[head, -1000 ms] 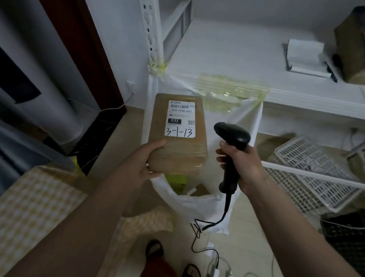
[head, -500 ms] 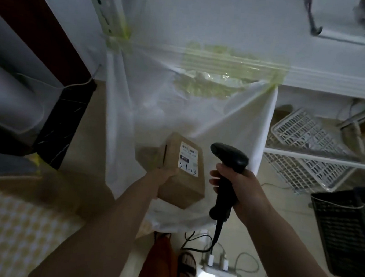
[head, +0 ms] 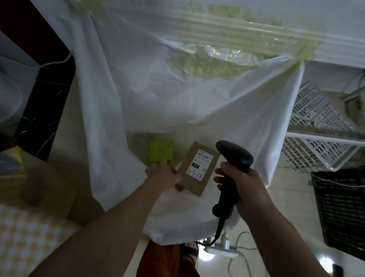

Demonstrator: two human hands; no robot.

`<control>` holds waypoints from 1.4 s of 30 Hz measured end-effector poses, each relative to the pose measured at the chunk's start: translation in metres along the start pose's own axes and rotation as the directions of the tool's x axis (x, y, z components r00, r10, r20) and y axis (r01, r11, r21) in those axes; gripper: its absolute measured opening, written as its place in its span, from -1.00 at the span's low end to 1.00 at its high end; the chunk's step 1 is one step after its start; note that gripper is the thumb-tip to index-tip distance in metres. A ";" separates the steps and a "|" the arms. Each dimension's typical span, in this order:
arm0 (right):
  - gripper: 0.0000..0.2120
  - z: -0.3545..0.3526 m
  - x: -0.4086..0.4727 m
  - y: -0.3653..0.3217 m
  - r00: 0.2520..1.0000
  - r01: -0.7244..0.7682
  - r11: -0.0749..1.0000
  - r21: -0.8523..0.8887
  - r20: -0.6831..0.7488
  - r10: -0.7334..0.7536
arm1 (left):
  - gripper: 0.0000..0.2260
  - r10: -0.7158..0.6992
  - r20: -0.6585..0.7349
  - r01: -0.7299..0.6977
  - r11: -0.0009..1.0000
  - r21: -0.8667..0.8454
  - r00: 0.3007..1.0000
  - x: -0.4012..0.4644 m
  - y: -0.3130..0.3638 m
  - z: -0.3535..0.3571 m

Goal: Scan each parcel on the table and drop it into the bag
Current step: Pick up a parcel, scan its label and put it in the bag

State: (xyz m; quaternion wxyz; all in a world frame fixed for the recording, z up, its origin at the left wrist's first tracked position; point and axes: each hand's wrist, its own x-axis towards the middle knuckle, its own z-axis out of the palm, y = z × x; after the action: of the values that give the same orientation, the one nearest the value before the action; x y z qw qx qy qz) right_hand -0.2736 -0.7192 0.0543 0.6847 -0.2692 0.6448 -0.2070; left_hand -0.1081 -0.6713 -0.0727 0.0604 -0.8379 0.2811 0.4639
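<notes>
Fingers (head: pixel 174 177) of left hand (head: pixel 163 175) pinch parcel (head: pixel 196 169) inside bag (head: pixel 137 94) beside green packet (head: pixel 160 151); right hand (head: pixel 242 187) grips scanner (head: pixel 232 162).

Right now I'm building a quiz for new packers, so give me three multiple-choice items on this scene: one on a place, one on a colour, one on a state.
1. Where is the brown parcel?
A. on the shelf
B. inside the mouth of the white bag
C. on the floor

2. What colour is the packet already in the bag?
A. red
B. blue
C. yellow-green

3. What is the right hand doing?
A. gripping the black scanner
B. hanging empty
C. holding the bag open

Key: 1 B, the left hand holds it within the bag's opening; 2 C, it shows lime beside the parcel; 3 A, the fingers wrap the scanner's handle.
</notes>
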 end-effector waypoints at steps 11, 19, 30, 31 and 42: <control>-0.98 0.013 -0.015 -0.002 0.999 0.028 0.999 -0.036 0.035 -0.027 | -0.51 0.138 0.005 -0.137 0.974 0.180 0.990 -0.023 -0.020 -0.015; -0.80 0.043 -0.072 0.006 0.945 0.154 0.943 -0.295 0.323 -0.054 | -0.64 0.284 -0.235 -0.267 0.958 0.103 0.929 -0.106 -0.061 -0.044; -0.92 0.127 -0.223 0.104 0.576 0.436 0.704 -0.562 0.774 0.261 | -0.62 -0.226 -0.527 0.061 0.948 -0.312 0.819 -0.307 -0.258 0.021; -0.94 0.134 -0.239 0.118 0.536 0.465 0.671 -0.578 0.787 0.306 | -0.61 -0.301 -0.520 0.113 0.925 -0.362 0.800 -0.327 -0.277 0.033; -0.90 0.135 -0.399 0.276 0.264 0.685 0.385 -0.619 0.704 0.659 | -0.64 -0.808 -0.305 0.373 0.521 -0.768 0.504 -0.505 -0.404 0.196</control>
State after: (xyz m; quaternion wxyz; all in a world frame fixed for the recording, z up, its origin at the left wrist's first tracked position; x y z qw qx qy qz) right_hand -0.1895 -0.2421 0.1898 0.6299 -0.6656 0.0643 0.3950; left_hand -0.2487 -0.0540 0.1626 -0.1468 -0.9531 -0.2111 0.1597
